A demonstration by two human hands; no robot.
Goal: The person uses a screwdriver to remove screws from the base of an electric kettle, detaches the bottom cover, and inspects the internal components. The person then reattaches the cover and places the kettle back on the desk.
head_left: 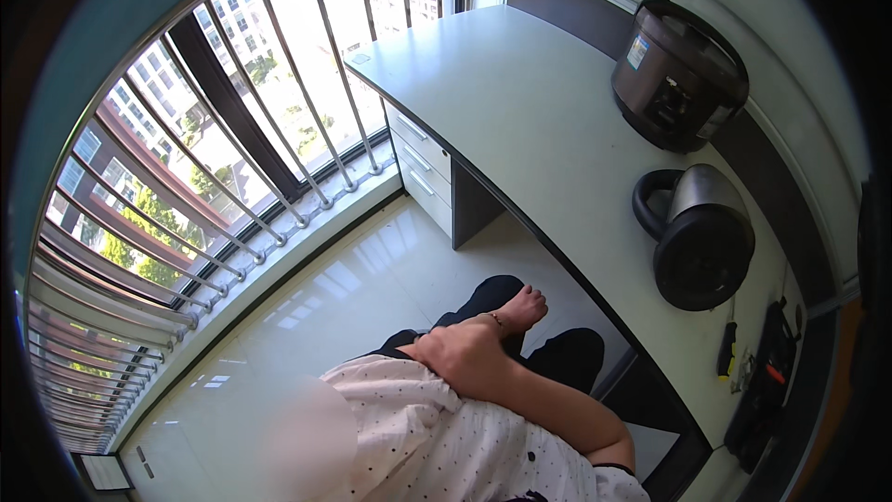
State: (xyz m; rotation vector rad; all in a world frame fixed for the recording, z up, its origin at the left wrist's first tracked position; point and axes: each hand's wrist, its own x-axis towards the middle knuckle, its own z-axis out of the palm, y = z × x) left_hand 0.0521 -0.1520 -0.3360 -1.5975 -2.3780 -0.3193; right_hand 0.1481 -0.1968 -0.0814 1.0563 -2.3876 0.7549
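My left hand [524, 308] is over my lap, a thin bracelet [498, 320] at its wrist. Its fingers are foreshortened and loosely bent, slightly apart, with nothing visible in them. Reaching across my body, my right hand [465, 355] is closed around my left forearm, near the hem of the sleeve. Its fingertips are hidden, so whether it also pinches cloth does not show. The light dotted shirt [400, 404] bunches beneath it. Dark trousers [569, 358] cover my legs below the hands.
On the curved desk [520, 102] to the right stand a dark rice cooker [674, 79] and a black-and-steel kettle [704, 242]. Nearer are a yellow-black screwdriver [727, 353] and a black tool pouch [764, 390]. Drawers [423, 167] stand below the desk; window bars [251, 112] line the left.
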